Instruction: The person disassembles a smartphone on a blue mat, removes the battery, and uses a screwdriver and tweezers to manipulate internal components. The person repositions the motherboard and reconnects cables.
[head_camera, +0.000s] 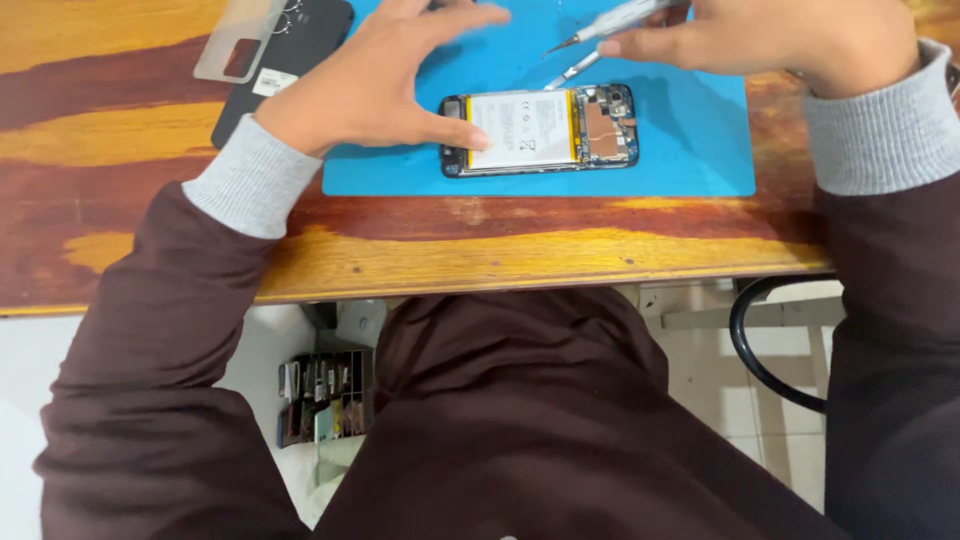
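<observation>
The opened phone (540, 131) is lying flat and lengthwise across the blue mat (690, 150), back cover off, its white battery (522, 128) showing toward the 9 o'clock end and the bare circuit board (606, 126) toward the 3 o'clock end; the left hand (370, 85) is spreading open over it from 10 o'clock, clutching nothing, its thumb pressing down on the phone's 9 o'clock edge while the fingers are arching above the mat; the right hand (790, 45) is hovering at 1 o'clock from the phone, and a slim silver screwdriver (610, 22) is angling out from under its fingers with the tip pointing toward 8 o'clock, though how firmly the fingers are closing on it is hidden, so I cannot tell; a second thin metal tool (572, 70) is lying on the mat just beyond the phone's far edge at 12 o'clock; the mat is resting on a streaked red and yellow wooden table (500, 250); at 10 o'clock, off the mat, a black back cover (300, 50) is lying with a clear case (240, 40) partly on top of it; below the table's near edge at 7 o'clock, a small rack of parts (325, 395) is standing on the floor.
</observation>
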